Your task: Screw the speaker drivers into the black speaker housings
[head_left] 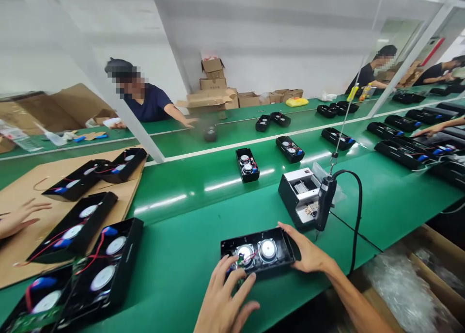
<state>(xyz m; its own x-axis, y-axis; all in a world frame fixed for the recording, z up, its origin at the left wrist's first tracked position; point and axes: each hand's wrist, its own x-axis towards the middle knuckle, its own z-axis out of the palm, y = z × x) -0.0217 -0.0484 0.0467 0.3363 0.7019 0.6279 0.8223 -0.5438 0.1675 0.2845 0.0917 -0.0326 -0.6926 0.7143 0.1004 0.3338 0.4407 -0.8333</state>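
A black speaker housing (286, 261) with two round silver speakers (268, 250) lies open-side up on the green bench in front of me. My right hand (308, 251) grips its right end, thumb and fingers on opposite edges. Over the left end, my left hand (228, 294) has its fingers apart, with the fingertips at the left speaker and the near rim. Bits of a green circuit board (240, 259) show among those fingertips; the rest is hidden under the hand. Just behind the housing stands a screw feeder (296, 197), with a black electric screwdriver (326, 202) hanging beside it.
More housings (112, 265) with red wires stand at left, some on a cardboard sheet (22, 187), near another person's hand (23, 219). Several housings (247, 164) sit along the conveyor. Co-workers (145, 98) work across it. A box of clear plastic bags (403, 289) is at lower right.
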